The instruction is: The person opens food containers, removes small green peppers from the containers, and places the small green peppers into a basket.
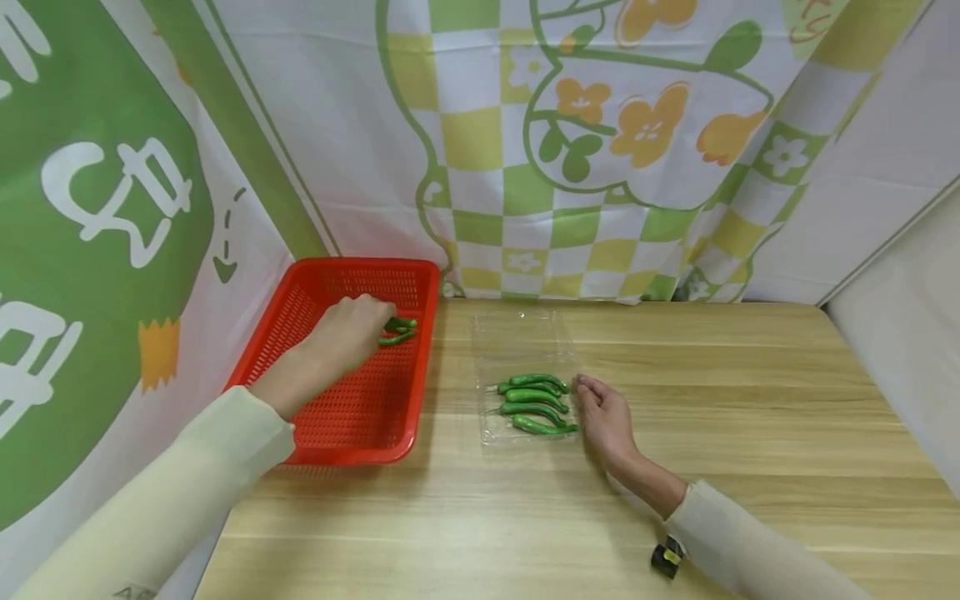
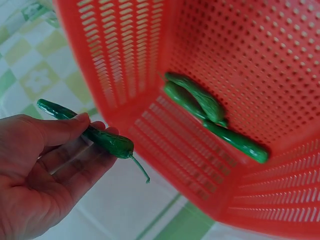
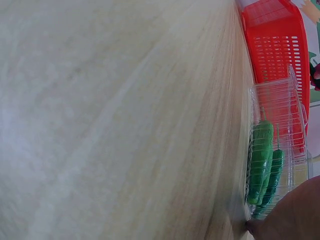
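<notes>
Fingers of the left hand [image 1: 352, 325] pinch a green pepper [image 2: 112, 143] over the red basket [image 1: 352, 417]; those of the right hand [image 1: 609, 425] rest at the side of a clear box [image 1: 517, 333], and I cannot tell whether they grip it. Flowered, checked cloth [image 1: 476, 137] hangs behind the wooden table [image 1: 750, 392], whose grain runs sideways. The basket stands on the left, the box just beside it, holding a row of peppers [image 1: 534, 397].

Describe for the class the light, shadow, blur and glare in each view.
Head: fairly even light, soft shadow beside the red perforated plastic basket; left wrist: dimmer, glints on the held glossy green pepper; right wrist: pale wooden table hazy and blurred, bright highlights on the clear ridged plastic container.
</notes>
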A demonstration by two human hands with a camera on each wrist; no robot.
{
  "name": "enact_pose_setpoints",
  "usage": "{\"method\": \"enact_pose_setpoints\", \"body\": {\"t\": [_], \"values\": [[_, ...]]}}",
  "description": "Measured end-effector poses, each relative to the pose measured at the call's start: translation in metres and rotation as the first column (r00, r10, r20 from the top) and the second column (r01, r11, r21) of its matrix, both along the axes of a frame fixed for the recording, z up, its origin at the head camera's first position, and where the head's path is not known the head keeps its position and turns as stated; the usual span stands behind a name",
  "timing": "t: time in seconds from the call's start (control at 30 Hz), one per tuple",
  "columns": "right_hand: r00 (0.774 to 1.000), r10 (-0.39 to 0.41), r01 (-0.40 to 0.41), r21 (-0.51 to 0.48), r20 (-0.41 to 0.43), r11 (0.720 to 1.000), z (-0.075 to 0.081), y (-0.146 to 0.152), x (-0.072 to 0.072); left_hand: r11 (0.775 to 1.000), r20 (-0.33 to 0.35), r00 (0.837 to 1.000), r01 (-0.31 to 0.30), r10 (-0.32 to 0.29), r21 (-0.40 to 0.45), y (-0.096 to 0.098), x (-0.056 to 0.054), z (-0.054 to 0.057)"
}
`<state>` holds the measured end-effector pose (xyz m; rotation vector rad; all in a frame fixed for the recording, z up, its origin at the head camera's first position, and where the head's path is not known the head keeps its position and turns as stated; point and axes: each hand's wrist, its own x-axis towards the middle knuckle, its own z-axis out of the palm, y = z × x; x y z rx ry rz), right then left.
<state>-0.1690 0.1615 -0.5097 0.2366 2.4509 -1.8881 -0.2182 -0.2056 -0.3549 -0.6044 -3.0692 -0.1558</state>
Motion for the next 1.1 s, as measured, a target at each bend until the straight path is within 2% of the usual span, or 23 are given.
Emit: {"method": "enact_pose_setpoints", "body": {"t": [0.2,0.4,0.67,0.9,1.1], "values": [[1.000,-0.011,0.011,-0.017,0.002,1.000,0.001,0.000,-0.001,1.000,0.054,0.999,0.000,0.000,0.000,-0.013,-0.011,0.002],[1.000,-0.008,0.008,-0.028,0.001,1.000,0.000,0.000,-0.001,1.000,0.112,0.994,-0.009,0.012,-0.024,-0.029,-0.029,0.002],[1.000,-0.011,0.011,-0.054,0.002,0.998,0.000,0.000,0.000,0.999,0.110,0.993,0.037,-0.033,-0.033,-0.054,-0.054,-0.009],[1.000,-0.008,0.008,-0.046,0.002,0.999,0.000,0.000,0.000,1.000,0.144,0.989,0.013,-0.012,-0.006,-0.066,-0.063,-0.020],[1.000,-0.012,0.012,-0.017,0.002,1.000,-0.001,0.000,0.000,1.000,0.180,0.983,-0.015,0.019,-0.024,-0.071,-0.065,-0.033]]}}
